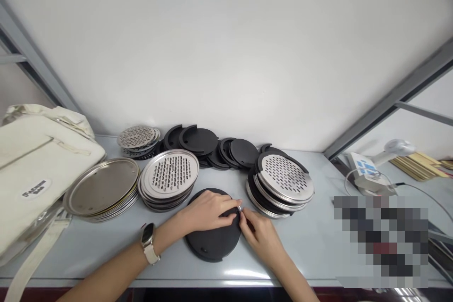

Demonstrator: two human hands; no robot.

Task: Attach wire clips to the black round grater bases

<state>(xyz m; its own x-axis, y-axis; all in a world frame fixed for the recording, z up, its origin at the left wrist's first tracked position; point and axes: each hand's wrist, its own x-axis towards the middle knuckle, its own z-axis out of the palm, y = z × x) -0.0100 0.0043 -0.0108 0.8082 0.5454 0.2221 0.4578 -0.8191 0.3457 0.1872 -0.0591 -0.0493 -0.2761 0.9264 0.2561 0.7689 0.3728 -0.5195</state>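
A round black plastic disc [217, 240] lies flat on the table in front of me, with a small dark knob near its lower edge. My left hand [210, 210] lies over its upper part, fingers bent and gripping it towards the right rim. At that rim a small shiny metal piece [239, 208] shows between the fingertips of both hands. My right hand [262, 236] pinches this piece from the right side; its exact kind cannot be made out.
Left of the disc stand a stack of perforated metal grater discs [170, 174] and a pile of plain metal lids [106, 186]. On the right is another grater stack [286, 179]. Black discs [200, 141] lie behind. A cream bag [42, 165] and a white scanner [392, 148] flank the table.
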